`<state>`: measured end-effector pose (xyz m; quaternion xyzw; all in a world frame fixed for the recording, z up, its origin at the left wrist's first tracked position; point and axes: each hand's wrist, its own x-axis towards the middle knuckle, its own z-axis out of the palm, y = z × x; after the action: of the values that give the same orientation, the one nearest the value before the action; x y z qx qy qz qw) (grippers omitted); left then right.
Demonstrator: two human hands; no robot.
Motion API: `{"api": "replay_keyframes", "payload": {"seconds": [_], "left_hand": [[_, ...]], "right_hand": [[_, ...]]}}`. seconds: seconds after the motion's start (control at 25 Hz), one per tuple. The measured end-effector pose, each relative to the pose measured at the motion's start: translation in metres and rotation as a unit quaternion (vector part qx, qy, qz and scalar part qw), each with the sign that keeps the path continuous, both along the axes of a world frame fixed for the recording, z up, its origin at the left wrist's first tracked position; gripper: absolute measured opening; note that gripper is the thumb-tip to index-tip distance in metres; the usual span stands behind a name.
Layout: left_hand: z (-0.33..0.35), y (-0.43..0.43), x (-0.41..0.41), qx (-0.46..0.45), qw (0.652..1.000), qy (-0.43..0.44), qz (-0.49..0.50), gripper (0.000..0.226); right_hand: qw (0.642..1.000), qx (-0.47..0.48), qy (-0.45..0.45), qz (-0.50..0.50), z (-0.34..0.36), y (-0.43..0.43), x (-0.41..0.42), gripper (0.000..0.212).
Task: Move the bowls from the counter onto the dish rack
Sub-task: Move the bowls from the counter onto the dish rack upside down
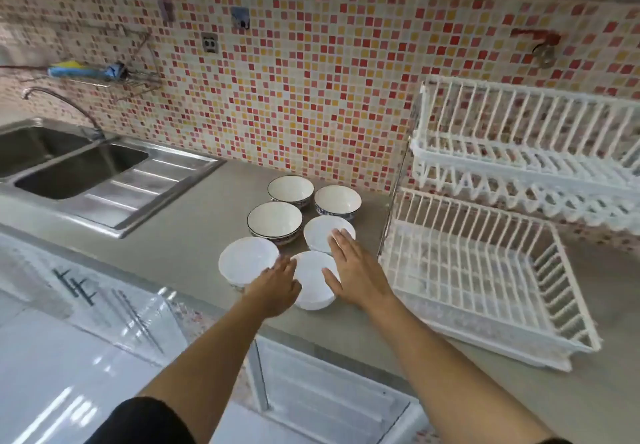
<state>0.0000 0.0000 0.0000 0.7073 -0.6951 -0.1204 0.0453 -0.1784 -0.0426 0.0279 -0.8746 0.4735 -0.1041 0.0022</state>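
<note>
Several bowls stand in a cluster on the grey counter (180,235). The nearest white bowl (311,279) sits at the front, between my two hands. My left hand (277,286) is at its left side with fingers apart, also close to another white bowl (247,260). My right hand (353,270) is open on its right side, its fingertips reaching over a third white bowl (322,232). Behind stand three bowls with dark patterned rims (274,220) (290,190) (337,200). The white two-tier dish rack (485,270) stands empty on the right.
A steel double sink (79,169) with a faucet (59,100) lies at the left. A mosaic tile wall (311,97) backs the counter. White cabinet doors (104,305) are below the counter edge.
</note>
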Motion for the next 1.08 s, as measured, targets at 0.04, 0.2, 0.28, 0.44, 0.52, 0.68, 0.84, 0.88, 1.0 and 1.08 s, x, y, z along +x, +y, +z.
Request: {"api": "replay_keyframes", "payload": {"seconds": [0.04,0.2,0.28,0.44,0.52,0.68,0.84,0.88,1.0,1.08], "left_hand": [[-0.012,0.0,0.001,0.03,0.999,-0.017,-0.001,0.058],[-0.062,0.0,0.004,0.072,0.997,0.007,-0.005,0.06],[-0.07,-0.005,0.004,0.066,0.997,0.034,-0.008,0.059],[-0.068,-0.005,0.003,0.055,0.997,0.053,-0.027,0.058],[-0.059,-0.005,0.003,0.026,0.995,0.091,-0.021,0.06],[-0.022,-0.018,0.004,-0.06,0.964,0.256,0.031,0.067],[0.051,-0.033,0.007,-0.118,0.894,0.43,0.034,0.053],[0.073,-0.035,0.008,-0.137,0.87,0.474,0.016,0.046],[0.135,-0.044,0.008,-0.179,0.799,0.574,-0.03,0.03],[0.185,-0.047,-0.003,-0.199,0.772,0.6,-0.067,0.05]], "right_hand": [[0.999,0.007,-0.026,-0.018,-0.018,-0.009,0.004,0.063],[0.98,0.103,-0.101,-0.139,-0.062,-0.017,0.015,0.06],[0.938,0.202,-0.165,-0.229,-0.083,-0.024,0.023,0.06],[0.865,0.309,-0.283,-0.275,-0.145,-0.044,0.027,0.06],[0.847,0.309,-0.319,-0.292,-0.123,-0.03,0.032,0.049],[0.904,0.204,-0.294,-0.233,-0.057,0.009,0.03,0.05],[0.935,0.046,-0.33,-0.121,0.012,0.022,0.022,0.055],[0.934,0.012,-0.344,-0.098,0.035,0.024,0.021,0.053],[0.916,-0.076,-0.388,-0.064,0.101,0.029,0.02,0.046],[0.895,-0.131,-0.424,-0.053,0.146,0.034,0.01,0.045]]}}
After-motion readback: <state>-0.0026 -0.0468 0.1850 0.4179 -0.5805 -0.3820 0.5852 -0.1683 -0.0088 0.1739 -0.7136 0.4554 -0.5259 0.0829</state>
